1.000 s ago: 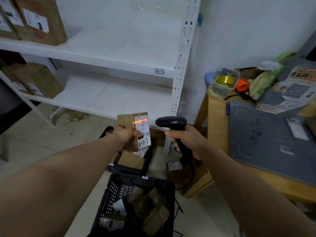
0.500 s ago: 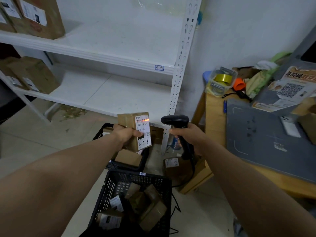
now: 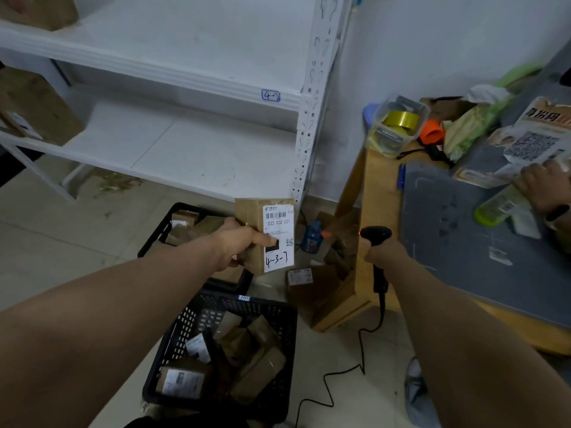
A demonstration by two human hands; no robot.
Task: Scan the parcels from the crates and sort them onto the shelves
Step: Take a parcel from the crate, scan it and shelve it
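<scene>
Parcel [image 3: 249, 215] gripped by curled left hand [image 3: 238, 246], thumb on label [image 3: 278, 222]; scanner [image 3: 375, 234] handle clasped in right hand [image 3: 386, 255].

Matt brown cardboard parcel [image 3: 251, 224] with smooth white paper label [image 3: 278, 239]; black perforated plastic crate [image 3: 216, 307]; scuffed white painted metal shelves [image 3: 197, 149]; black plastic scanner [image 3: 375, 234], faintly glossy; pale wood worktop [image 3: 378, 193] under a matt grey mat [image 3: 457, 242].
</scene>
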